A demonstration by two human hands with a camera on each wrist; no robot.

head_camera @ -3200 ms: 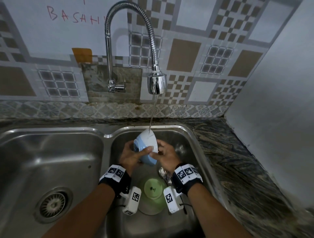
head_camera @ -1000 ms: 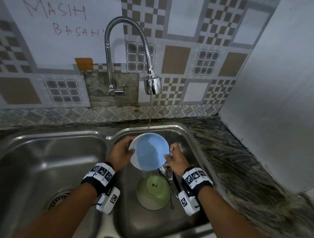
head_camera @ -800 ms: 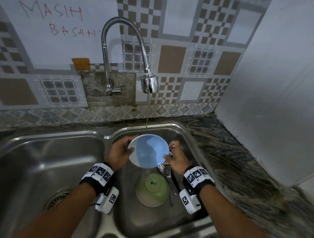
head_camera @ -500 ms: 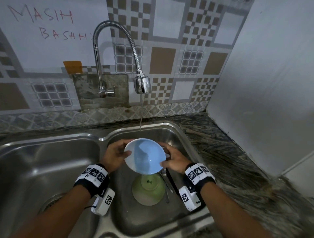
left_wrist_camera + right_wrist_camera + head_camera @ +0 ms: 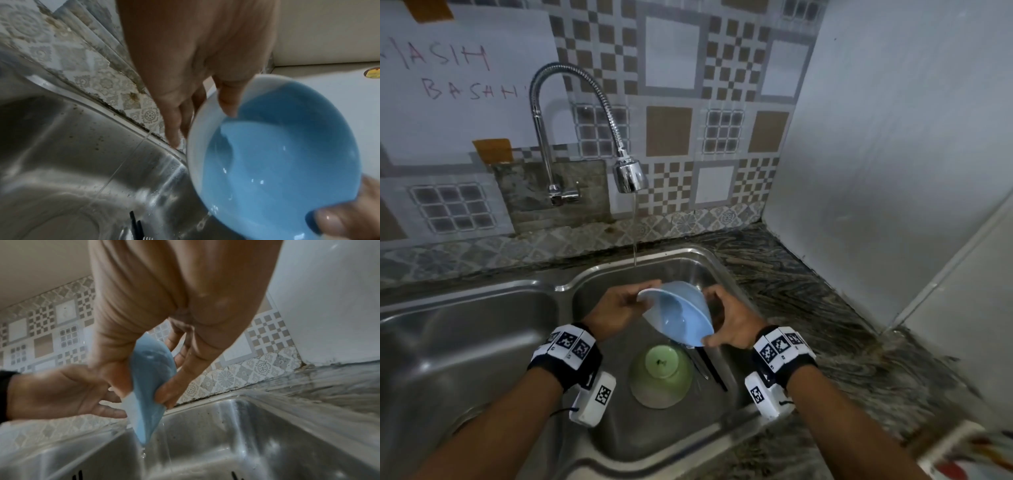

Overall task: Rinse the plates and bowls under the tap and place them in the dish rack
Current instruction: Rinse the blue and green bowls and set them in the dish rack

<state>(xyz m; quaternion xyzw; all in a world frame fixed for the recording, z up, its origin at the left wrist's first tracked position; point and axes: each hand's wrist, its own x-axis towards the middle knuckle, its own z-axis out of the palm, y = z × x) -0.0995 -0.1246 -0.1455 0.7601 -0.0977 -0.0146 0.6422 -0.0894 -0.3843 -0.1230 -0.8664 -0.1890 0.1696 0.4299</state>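
A blue bowl [image 5: 678,317] was held up over the right basin of the sink [image 5: 690,260], tipped on its side so its open part faced the person. The left hand [image 5: 616,308] held the bowl's white rim [image 5: 192,146], with the thumb inside and the other fingers [image 5: 174,123] behind it. The right hand [image 5: 732,323] held the far edge of the bowl, with its thumb on the rim and its fingers [image 5: 174,391] curled on the back. Water dripped off the low edge of the bowl into the sink. The tap [image 5: 628,176] was above and behind the bowl, and a thin stream of water [image 5: 634,233] fell from it behind the bowl. A green bowl [image 5: 661,377] lay upside down on the sink floor, right under the blue bowl. Dark cutlery [image 5: 709,368] lay just beside the green bowl. The desk [image 5: 808,308] with swirly stone was to the right of the sink
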